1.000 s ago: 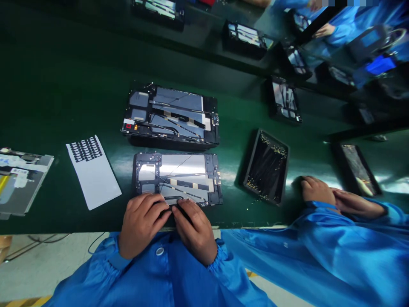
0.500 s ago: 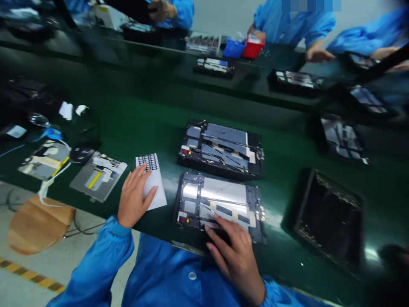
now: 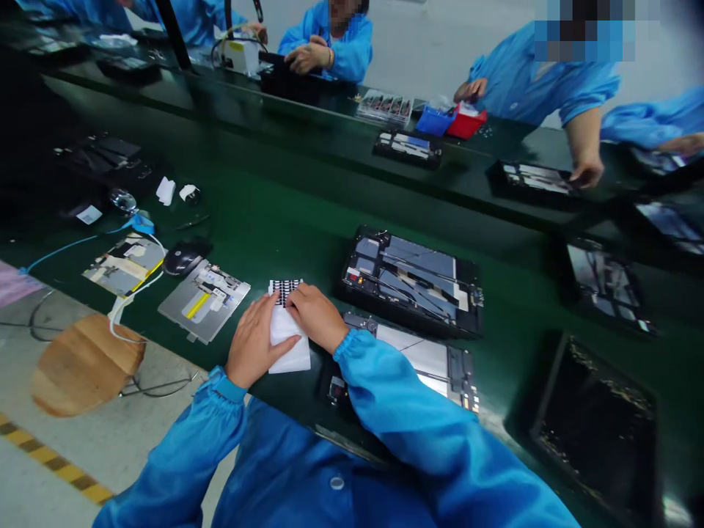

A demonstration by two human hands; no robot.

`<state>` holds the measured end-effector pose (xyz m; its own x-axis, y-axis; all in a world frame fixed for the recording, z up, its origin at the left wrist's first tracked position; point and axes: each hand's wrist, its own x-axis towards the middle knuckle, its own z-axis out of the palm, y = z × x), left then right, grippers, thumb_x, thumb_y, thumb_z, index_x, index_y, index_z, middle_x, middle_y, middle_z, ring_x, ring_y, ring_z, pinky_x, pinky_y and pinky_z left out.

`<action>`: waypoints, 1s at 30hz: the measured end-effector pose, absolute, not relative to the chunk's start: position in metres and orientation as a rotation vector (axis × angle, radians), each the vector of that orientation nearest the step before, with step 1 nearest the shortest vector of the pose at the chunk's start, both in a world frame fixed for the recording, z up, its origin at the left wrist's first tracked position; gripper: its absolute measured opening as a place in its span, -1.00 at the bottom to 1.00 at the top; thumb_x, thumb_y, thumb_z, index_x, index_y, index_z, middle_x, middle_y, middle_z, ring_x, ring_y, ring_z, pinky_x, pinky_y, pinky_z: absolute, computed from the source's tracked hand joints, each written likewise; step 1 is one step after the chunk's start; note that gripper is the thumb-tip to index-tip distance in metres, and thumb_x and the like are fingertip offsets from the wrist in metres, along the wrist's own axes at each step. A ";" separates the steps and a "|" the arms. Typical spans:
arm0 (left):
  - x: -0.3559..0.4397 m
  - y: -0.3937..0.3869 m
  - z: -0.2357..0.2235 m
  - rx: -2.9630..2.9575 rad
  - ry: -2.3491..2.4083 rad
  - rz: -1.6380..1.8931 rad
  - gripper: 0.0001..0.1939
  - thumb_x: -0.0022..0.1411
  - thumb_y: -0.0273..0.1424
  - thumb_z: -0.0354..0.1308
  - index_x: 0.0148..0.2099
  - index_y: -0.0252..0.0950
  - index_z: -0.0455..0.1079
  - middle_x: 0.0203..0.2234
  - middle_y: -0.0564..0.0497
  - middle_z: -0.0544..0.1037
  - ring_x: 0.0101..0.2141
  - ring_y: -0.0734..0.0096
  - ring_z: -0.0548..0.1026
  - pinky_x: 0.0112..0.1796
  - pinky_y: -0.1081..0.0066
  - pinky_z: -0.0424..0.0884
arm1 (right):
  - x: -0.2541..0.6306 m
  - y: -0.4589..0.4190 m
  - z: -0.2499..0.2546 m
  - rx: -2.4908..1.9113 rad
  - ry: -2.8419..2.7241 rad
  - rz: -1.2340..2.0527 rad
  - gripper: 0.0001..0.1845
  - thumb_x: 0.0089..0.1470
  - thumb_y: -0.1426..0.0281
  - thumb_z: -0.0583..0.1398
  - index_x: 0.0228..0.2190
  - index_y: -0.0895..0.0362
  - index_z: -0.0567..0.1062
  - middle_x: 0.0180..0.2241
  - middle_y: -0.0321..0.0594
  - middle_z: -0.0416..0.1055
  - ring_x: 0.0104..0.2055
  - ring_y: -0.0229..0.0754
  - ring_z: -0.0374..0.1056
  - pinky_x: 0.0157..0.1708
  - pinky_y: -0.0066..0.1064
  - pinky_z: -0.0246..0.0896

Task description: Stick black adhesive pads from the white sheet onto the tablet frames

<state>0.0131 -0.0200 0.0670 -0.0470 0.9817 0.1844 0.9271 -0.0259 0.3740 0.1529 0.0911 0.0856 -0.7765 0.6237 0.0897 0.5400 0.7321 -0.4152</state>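
Hands together on sticker sheet point(image 3: 289, 345): right hand point(image 3: 316, 317) has crossed from open tablet point(image 3: 434, 363); left hand point(image 3: 254, 350) presses flat, right fingertips apparently picking.

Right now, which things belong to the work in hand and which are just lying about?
In hand:
left hand
right hand
white sticker sheet
nearest open tablet

Lying about:
second open tablet
computer mouse
grey plate
black tray
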 end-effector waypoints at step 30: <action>0.118 -0.062 0.100 2.428 1.442 0.798 -0.69 0.29 -0.35 0.29 0.06 -0.21 0.43 -0.04 -0.06 0.61 0.07 0.15 0.51 0.08 0.11 0.44 | 0.392 -0.081 0.071 -1.573 -1.477 0.788 -0.88 0.36 0.34 0.08 -0.25 0.08 0.38 0.23 0.04 0.30 0.31 0.00 0.22 0.18 -0.05 0.21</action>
